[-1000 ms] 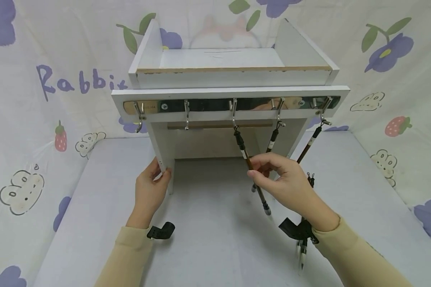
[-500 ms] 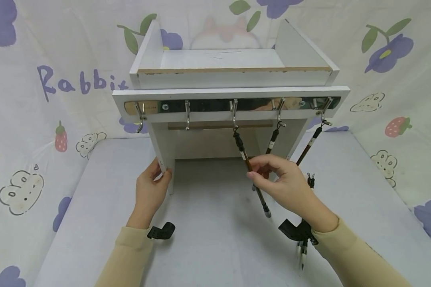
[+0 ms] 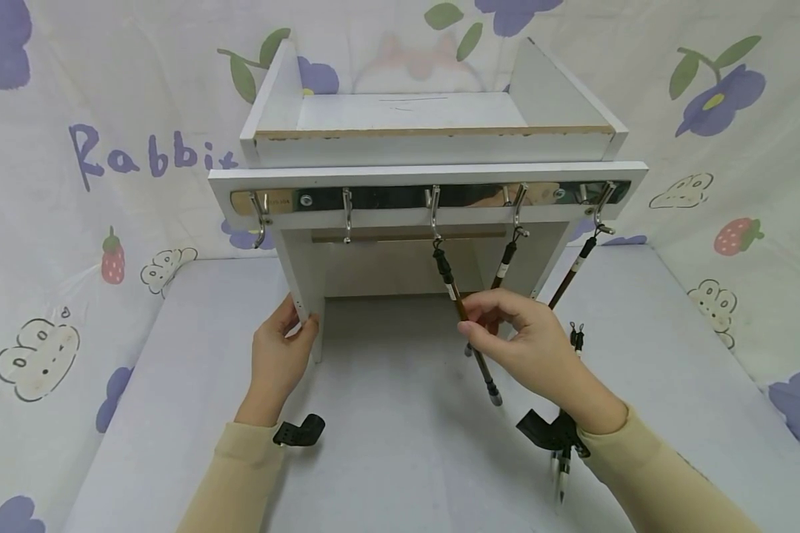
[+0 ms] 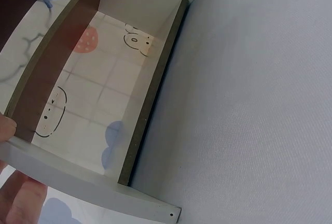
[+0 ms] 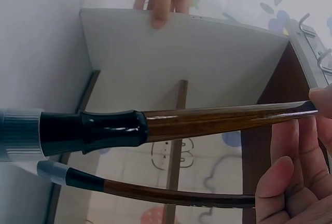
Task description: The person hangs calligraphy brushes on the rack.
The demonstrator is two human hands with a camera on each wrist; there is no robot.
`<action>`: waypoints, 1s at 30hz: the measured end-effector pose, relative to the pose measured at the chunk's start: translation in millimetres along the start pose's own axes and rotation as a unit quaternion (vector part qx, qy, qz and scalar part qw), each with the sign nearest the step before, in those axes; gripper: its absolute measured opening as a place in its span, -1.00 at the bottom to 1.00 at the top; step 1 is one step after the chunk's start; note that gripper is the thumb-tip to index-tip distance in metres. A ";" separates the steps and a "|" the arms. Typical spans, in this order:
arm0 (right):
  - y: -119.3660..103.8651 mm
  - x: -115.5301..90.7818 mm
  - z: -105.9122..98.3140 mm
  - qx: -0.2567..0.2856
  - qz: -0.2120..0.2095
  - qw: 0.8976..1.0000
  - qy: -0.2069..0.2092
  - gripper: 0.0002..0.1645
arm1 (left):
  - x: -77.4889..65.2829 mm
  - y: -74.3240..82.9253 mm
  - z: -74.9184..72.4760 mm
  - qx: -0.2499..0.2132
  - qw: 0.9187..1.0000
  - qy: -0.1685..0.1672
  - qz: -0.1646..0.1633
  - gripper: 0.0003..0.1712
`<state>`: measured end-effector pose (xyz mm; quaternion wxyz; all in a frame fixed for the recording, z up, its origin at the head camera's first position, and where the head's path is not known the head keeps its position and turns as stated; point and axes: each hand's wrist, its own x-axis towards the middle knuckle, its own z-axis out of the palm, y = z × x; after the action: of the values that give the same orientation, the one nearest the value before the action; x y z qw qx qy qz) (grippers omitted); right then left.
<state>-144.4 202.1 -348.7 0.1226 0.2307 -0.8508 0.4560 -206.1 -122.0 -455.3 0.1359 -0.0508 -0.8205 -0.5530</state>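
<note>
My right hand (image 3: 530, 340) pinches a brown-handled calligraphy brush (image 3: 446, 271) between thumb and fingers. The loop at the brush's top is around the middle hook (image 3: 434, 211) of the metal hook rail (image 3: 393, 196), and its capped tip slants down to the right. In the right wrist view the held brush (image 5: 202, 122) crosses above a second hanging brush (image 5: 155, 192). My left hand (image 3: 281, 352) grips the front edge of the left side panel (image 3: 301, 255) of a white wooden shelf, thumb on the inner face, as the right wrist view also shows.
Two more brushes hang to the right: one on the fourth hook (image 3: 520, 200), another brush (image 3: 569, 277) on the rightmost hook. The two left hooks hold nothing. More brushes (image 3: 563, 470) lie on the white table (image 3: 387, 459), partly under my right wrist. A patterned cloth (image 3: 140, 89) hangs behind.
</note>
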 end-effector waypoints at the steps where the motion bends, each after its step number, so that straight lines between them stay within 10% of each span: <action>1: -0.5 -0.1 -0.1 0.000 0.000 1.000 0.001 -0.76 | 0.0 -0.2 0.0 0.000 1.000 0.000 0.000 -0.42; 30: -5.2 0.0 -0.5 0.011 -0.005 1.000 0.000 -0.75 | 0.7 -1.4 -0.2 0.000 1.000 -0.004 -0.004 -0.41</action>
<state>-141.8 200.1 -344.6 0.1220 0.2362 -0.8445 0.4650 -207.1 -122.7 -456.3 0.1299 -0.0498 -0.8211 -0.5535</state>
